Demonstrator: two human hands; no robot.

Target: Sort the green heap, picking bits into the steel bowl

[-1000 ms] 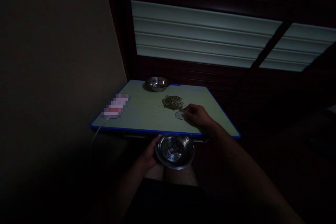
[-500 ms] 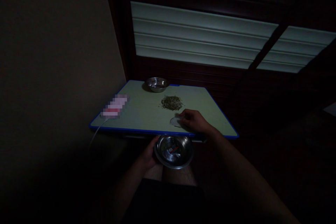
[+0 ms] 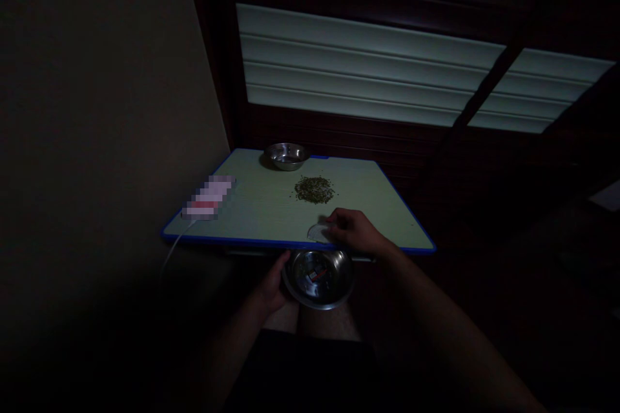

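Note:
My left hand (image 3: 275, 284) grips the left rim of a shiny metal bowl (image 3: 341, 284), held just below the table's front edge and above my legs. On the tabletop, close to that edge, my right hand (image 3: 352, 231) pinches a thin, clear, rounded piece that looks like a plastic protractor (image 3: 317, 233). It lies low against the surface, and my fingers cover its right part. Beyond it is a loose heap of small greenish-brown grains or beans (image 3: 314, 190), with a few strays around it.
A second metal bowl (image 3: 287, 157) stands at the back of the pale, blue-edged table (image 3: 261, 206). To the left lies a blurred-out phone-like device (image 3: 208, 197) with a white cable (image 3: 175, 245) hanging over the edge. A wall (image 3: 111, 77) rises at the left; the room is dim.
My right hand has drawn the clear piece away from the heap, toward the front edge and slightly left. My left hand keeps the bowl in about the same place.

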